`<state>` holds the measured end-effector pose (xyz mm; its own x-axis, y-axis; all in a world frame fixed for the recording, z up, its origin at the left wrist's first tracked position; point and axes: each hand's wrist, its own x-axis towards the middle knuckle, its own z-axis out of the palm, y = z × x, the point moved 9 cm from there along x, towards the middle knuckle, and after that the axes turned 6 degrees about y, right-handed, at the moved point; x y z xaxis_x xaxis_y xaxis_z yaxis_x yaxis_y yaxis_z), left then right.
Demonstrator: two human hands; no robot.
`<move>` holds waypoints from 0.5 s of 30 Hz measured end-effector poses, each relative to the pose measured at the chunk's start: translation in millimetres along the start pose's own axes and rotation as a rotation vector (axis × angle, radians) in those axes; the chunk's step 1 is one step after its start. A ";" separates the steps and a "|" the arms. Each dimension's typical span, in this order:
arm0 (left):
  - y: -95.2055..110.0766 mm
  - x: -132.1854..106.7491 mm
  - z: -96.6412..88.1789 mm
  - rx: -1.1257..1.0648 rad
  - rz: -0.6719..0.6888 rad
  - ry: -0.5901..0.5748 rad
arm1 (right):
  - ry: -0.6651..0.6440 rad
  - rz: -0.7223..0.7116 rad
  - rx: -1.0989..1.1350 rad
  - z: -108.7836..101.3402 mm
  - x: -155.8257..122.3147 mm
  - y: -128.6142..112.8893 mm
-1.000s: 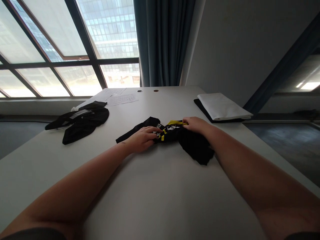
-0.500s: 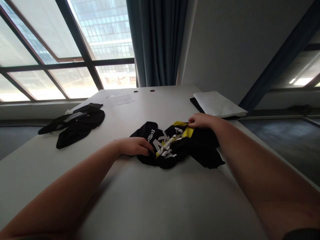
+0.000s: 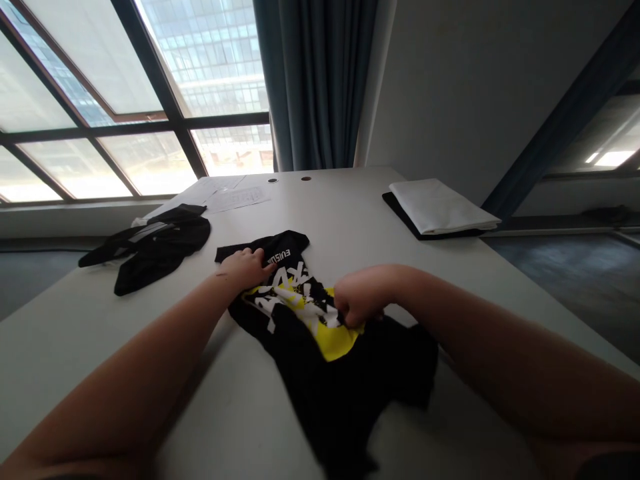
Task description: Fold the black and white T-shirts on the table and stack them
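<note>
A black T-shirt point(image 3: 325, 387) with white lettering and a yellow and white print lies crumpled on the white table point(image 3: 230, 407), its dark lower part spread toward me. My left hand point(image 3: 247, 270) is closed on the shirt at the left of the lettering, its fingers curled into the cloth. My right hand point(image 3: 365, 297) makes a fist around the fabric at the right end of the yellow print. The fingertips of the right hand are mostly hidden.
Another black garment point(image 3: 160, 247) lies rumpled at the table's left edge. White folded cloth point(image 3: 443, 205) rests on something black at the far right. Printed papers point(image 3: 237, 198) and two round cable holes are toward the back, before a blue curtain point(image 3: 315, 87) and window.
The shirt has been spread out from a bunched heap, its lower part now reaching toward me. My right hand has come nearer and left; my left hand has shifted slightly away from me.
</note>
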<state>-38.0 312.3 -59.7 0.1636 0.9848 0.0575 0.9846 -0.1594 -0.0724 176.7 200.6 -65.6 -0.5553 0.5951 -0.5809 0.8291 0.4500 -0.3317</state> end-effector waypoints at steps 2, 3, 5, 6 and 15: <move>-1.9 2.9 6.7 0.020 0.005 0.069 | -0.044 -0.219 0.009 15.8 -5.5 -46.1; -1.0 4.2 10.8 0.020 0.020 0.095 | -0.117 -0.323 0.050 25.2 -11.7 -65.3; 3.6 6.8 20.5 0.009 0.073 0.110 | -0.346 -0.479 0.204 41.5 -29.8 -92.1; 6.4 8.1 25.4 -0.007 0.100 0.099 | -0.462 -0.529 0.299 45.2 -38.9 -99.5; 20.5 8.5 36.2 -0.123 0.237 0.009 | 0.854 -0.156 0.179 -64.7 26.4 21.7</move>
<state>-18.6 319.9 -96.7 0.3901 0.9187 0.0619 0.9189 -0.3927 0.0367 175.9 269.2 -40.0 -0.4619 0.8618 0.2098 0.6978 0.4991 -0.5138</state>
